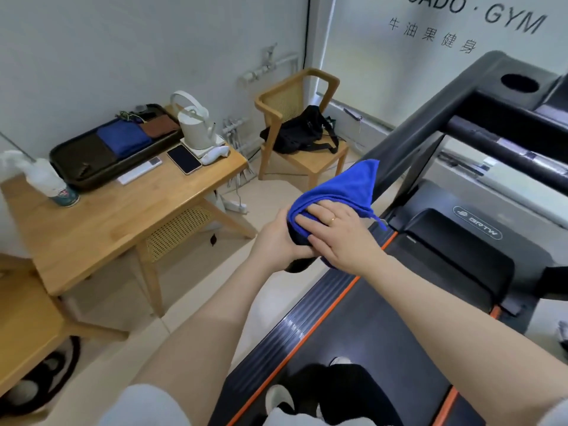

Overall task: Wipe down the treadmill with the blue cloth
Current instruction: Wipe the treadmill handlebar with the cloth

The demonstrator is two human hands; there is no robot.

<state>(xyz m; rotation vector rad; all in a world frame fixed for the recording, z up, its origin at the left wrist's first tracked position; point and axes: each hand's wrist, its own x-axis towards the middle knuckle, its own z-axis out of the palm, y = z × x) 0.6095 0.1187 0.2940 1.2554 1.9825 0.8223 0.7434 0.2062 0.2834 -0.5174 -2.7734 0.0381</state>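
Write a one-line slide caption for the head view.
Both hands, left and right, wrap the blue cloth around the treadmill handrail end.

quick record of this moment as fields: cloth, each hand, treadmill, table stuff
cloth: blue cloth draped over the end of the treadmill's left handrail
left hand: left hand grips the cloth-covered rail end from the side
right hand: right hand lies flat on top, fingers spread, ring visible
treadmill: treadmill, black with orange trim
table: wooden table holds a white kettle, phone, dark tray, spray bottle
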